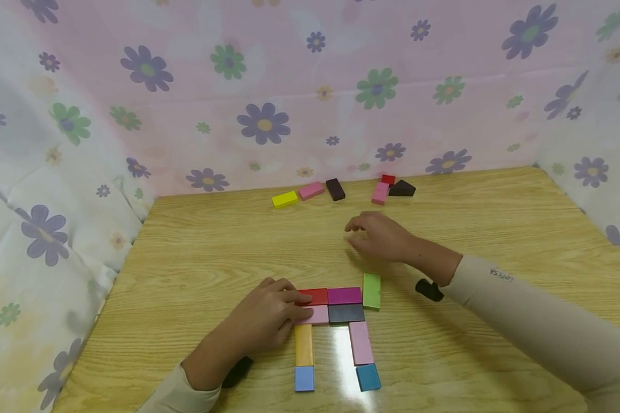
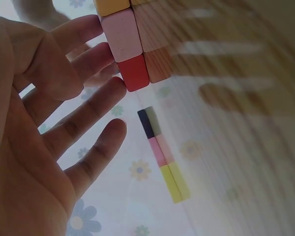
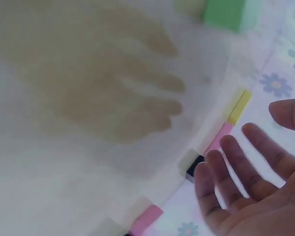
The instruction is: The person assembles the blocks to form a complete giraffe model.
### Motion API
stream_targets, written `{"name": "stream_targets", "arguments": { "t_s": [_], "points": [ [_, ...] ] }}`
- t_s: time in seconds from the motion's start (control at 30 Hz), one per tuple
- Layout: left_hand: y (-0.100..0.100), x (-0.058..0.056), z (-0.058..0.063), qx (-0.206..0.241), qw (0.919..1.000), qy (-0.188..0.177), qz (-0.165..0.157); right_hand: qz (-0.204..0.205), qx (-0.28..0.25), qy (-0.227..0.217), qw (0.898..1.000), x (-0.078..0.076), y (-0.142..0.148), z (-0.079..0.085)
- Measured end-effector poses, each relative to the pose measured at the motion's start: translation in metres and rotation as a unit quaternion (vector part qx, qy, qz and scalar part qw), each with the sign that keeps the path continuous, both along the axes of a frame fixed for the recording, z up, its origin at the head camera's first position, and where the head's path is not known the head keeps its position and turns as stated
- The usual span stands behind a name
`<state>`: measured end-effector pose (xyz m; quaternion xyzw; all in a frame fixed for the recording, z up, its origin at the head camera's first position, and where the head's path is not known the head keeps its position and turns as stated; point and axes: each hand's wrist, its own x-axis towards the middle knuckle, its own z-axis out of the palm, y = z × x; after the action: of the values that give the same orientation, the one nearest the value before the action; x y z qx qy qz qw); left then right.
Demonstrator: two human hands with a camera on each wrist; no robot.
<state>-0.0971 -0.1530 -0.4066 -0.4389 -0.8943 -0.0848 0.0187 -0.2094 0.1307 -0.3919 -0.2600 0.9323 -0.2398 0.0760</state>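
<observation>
My left hand (image 1: 260,315) rests its fingertips on a red block (image 1: 318,295) and a pink block (image 1: 321,315), fingers mostly straight. Beside these lie a magenta block (image 1: 344,295) and a black block (image 1: 346,313), with a lime green block (image 1: 371,291) upright in view to their right. Below, an orange block (image 1: 304,345) ends at a light blue block (image 1: 304,379); a second pink block (image 1: 361,343) ends at a teal block (image 1: 368,377). Holding nothing, my right hand (image 1: 382,236) hovers beyond the green block, its fingers loosely bent. The right wrist view shows that palm (image 3: 265,211) bare.
Along the table's back edge lie a yellow block (image 1: 285,199), a pink block (image 1: 311,190) and a dark block (image 1: 335,189). Farther right sit another pink block (image 1: 380,193), a small red block (image 1: 388,179) and a black angled block (image 1: 402,188). Flowered cloth (image 1: 289,74) walls the table.
</observation>
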Motion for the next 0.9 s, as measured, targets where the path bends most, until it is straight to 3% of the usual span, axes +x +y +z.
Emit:
{"name": "stream_targets", "arguments": {
  "t_s": [0.27, 0.47, 0.9],
  "points": [
    [0.0, -0.001, 0.001, -0.002, 0.9999, -0.009, 0.003, 0.018, 0.042, 0.028, 0.999, -0.038, -0.033, 0.01],
    [-0.001, -0.001, 0.001, 0.008, 1.0, -0.003, 0.002, 0.036, 0.104, 0.041, 0.993, -0.061, -0.047, 0.009],
    [-0.002, -0.001, -0.002, 0.015, 0.9998, 0.007, -0.005, 0.067, 0.173, 0.04, 0.982, -0.077, -0.056, 0.005]
  ]
}}
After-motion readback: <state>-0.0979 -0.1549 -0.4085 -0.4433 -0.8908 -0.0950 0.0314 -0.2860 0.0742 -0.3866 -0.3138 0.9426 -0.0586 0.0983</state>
